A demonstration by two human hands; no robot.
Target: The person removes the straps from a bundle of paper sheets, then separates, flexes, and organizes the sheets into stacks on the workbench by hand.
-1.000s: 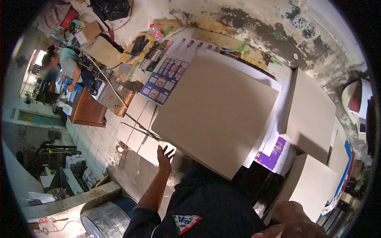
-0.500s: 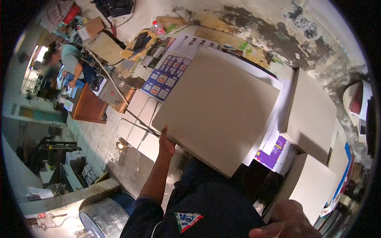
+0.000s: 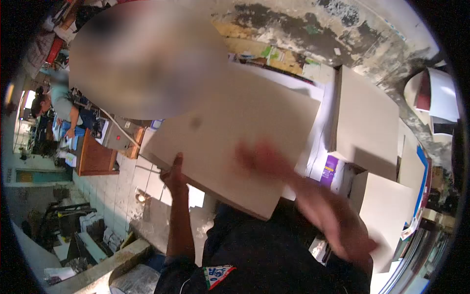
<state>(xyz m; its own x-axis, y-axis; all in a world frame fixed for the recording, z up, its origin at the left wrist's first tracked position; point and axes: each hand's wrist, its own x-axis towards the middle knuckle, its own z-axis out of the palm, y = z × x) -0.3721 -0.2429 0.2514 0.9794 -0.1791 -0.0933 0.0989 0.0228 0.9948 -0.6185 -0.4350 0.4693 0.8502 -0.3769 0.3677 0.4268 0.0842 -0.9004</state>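
Observation:
A large square stack of grey-beige board (image 3: 235,127) lies in front of me, its near edge close to my body. My left hand (image 3: 175,174) grips the stack's near left edge, thumb on top and the fingers under it. Over the middle of the board is my right hand (image 3: 257,157), smeared by motion, so its fingers cannot be made out. White sheets (image 3: 318,110) show beneath the stack's right side. A blurred oval patch hides the stack's far left part.
Two more board stacks, one farther back (image 3: 369,117) and one nearer (image 3: 384,210), stand at the right. A purple printed sheet (image 3: 329,169) shows between. At far left a person (image 3: 61,105) stands by a brown desk (image 3: 98,154). A stained wall (image 3: 303,29) rises behind.
My left hand went from open beside the stack to gripping its edge. My right hand moved from the lower right to over the board. The view has shifted, and a blurred patch now covers the upper left.

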